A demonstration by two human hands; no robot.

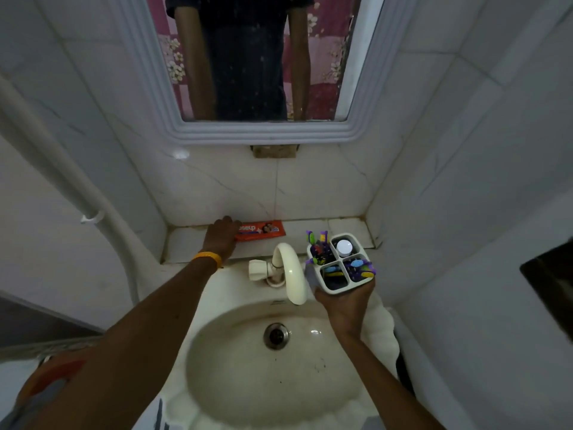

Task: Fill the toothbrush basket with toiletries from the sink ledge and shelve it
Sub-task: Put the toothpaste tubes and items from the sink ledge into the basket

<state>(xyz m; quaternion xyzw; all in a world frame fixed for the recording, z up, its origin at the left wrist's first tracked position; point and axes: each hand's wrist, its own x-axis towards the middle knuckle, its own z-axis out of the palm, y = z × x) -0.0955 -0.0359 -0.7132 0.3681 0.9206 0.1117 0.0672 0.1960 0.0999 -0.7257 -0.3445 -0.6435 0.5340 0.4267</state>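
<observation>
The small tiled bathroom is dim and greyish, with soft shadows and no hard glare beyond faint glints on the white marble-look wall tile [181, 155] and in the cream ceramic basin [314, 332]. Wide-angle distortion bows the walls, and the corners blur and darken.

White marble-look tiled walls [465, 150], grey-framed mirror [263, 131], cream basin [248, 383] with curved tap [291, 271], dim light
</observation>
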